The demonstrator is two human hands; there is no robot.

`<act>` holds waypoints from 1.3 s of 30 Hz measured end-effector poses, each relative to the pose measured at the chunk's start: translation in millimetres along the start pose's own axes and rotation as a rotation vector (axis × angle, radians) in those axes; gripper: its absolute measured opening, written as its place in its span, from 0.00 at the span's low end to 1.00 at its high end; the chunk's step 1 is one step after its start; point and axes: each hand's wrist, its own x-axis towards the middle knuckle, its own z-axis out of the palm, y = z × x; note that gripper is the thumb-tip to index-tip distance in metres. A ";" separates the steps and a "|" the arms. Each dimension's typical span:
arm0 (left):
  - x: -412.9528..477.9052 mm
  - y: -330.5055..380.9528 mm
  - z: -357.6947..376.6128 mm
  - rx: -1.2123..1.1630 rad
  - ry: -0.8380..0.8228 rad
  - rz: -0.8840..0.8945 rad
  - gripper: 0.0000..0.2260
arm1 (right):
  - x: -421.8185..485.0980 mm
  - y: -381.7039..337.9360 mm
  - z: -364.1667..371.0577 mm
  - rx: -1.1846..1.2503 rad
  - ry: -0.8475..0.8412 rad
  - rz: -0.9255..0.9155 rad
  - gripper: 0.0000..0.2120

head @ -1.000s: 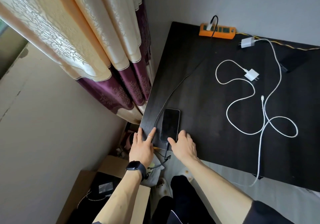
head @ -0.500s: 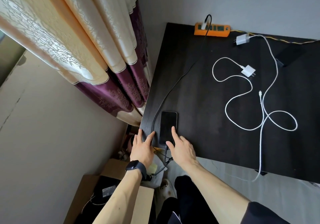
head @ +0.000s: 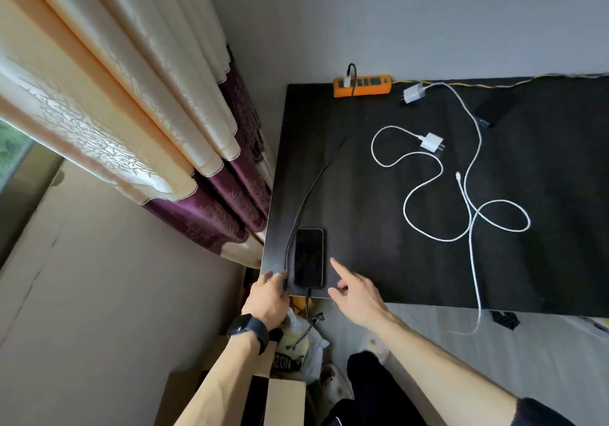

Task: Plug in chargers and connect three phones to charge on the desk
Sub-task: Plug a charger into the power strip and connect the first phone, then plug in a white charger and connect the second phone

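Phone (head: pixel 308 257): laid at the bench (head: pixel 379 261) near corner, black cable (head: pixel 304 198) attached, run to the orange power strip (head: pixel 362 86). Beyond it, two white chargers (head: pixel 432 142) lie unplugged. Left hand (head: pixel 268 297) rested beside it, released; right hand (head: pixel 357 297) open, empty.

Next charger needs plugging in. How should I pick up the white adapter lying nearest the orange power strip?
Pinch the far white adapter across its flat block sides, coming from above. Its prongs point left toward the orange power strip and its cable leaves rightward, so keep both ends clear.
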 end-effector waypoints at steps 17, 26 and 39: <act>-101.1 254.8 21.9 0.006 0.049 0.651 0.20 | -245.2 104.5 -182.7 0.104 0.849 -0.111 0.11; -133.3 395.9 77.7 -0.010 0.138 0.712 0.17 | -318.1 217.9 -271.5 0.106 0.936 -0.066 0.11; -127.6 478.6 177.4 0.035 0.101 0.520 0.16 | -317.2 360.9 -361.8 0.045 0.722 0.049 0.11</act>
